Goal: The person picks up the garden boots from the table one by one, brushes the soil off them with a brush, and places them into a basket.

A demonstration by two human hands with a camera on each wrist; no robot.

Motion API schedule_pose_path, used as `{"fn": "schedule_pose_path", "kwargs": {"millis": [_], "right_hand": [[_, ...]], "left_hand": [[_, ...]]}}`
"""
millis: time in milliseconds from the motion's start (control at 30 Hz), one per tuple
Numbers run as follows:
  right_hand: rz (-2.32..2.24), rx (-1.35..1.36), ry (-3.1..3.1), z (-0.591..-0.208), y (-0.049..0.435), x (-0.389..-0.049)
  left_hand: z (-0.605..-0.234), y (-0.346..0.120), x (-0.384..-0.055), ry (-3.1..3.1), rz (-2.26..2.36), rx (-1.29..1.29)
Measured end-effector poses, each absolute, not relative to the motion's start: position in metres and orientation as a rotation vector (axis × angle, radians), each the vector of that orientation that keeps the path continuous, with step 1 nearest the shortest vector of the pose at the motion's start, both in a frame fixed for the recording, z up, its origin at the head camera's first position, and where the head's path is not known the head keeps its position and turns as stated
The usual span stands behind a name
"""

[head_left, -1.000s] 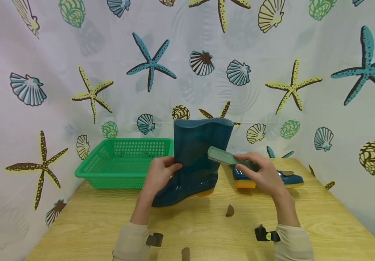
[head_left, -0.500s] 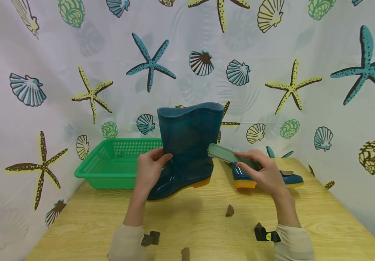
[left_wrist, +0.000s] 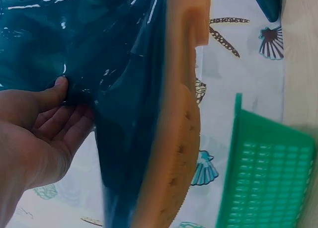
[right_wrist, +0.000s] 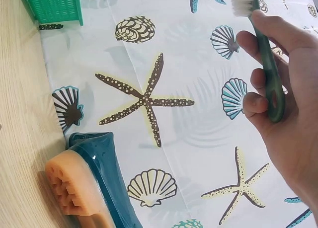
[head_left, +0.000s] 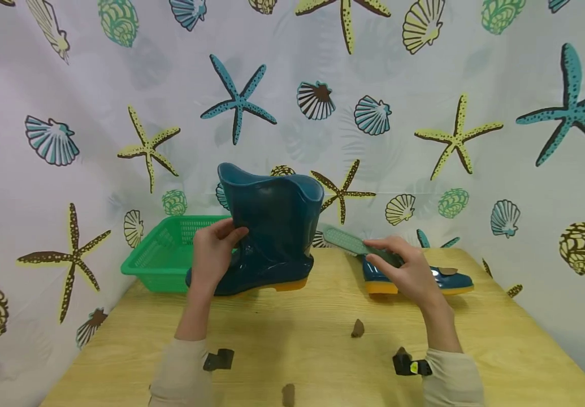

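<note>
Left hand (head_left: 212,249): fingers pinching a blue boot (head_left: 272,220), suspended above the worktop (head_left: 221,345) towards its far edge. Right hand (head_left: 408,270): fingers closed round a green brush (head_left: 342,239). Second boot (head_left: 452,281): near the far right corner.

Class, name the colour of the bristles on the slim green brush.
White bristles, seen best from the right wrist.

A glossy dark-blue, orange-soled boot (head_left: 277,226) is held near the frame's centre, opening upward, toe leftward. A green, white-bristled brush (head_left: 344,241) is held slanted just right of it.
</note>
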State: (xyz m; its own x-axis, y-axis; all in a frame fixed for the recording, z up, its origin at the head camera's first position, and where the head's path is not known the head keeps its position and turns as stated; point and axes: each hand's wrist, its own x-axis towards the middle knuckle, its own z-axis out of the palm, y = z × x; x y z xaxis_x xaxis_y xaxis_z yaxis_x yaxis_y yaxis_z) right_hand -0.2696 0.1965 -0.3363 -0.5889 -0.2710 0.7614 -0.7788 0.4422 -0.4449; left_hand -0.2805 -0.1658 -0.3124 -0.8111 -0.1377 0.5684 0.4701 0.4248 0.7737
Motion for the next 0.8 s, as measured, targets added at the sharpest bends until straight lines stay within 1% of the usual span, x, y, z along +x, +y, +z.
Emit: {"fn": "schedule_pose_path", "kwargs": {"millis": [167, 300, 500, 800], "right_hand": [[1.116, 0.863, -2.01, -0.329, 0.194, -0.259], [1.13, 0.863, -1.97, -0.329, 0.198, -0.256], [1.134, 0.86, -1.975, -0.33, 0.197, -0.259], [1.135, 0.832, -1.996, -0.331, 0.198, -0.26]], "left_hand": [[-0.294, -0.178, -0.286, -2.234, -1.338, -0.297], [-0.284, -0.19, -0.293, -2.302, -1.265, -0.251], [-0.28, -0.21, -0.315, -2.32, -1.16, -0.157], [-0.268, -0.233, -0.343, -2.401, -0.967, -0.158]]}}
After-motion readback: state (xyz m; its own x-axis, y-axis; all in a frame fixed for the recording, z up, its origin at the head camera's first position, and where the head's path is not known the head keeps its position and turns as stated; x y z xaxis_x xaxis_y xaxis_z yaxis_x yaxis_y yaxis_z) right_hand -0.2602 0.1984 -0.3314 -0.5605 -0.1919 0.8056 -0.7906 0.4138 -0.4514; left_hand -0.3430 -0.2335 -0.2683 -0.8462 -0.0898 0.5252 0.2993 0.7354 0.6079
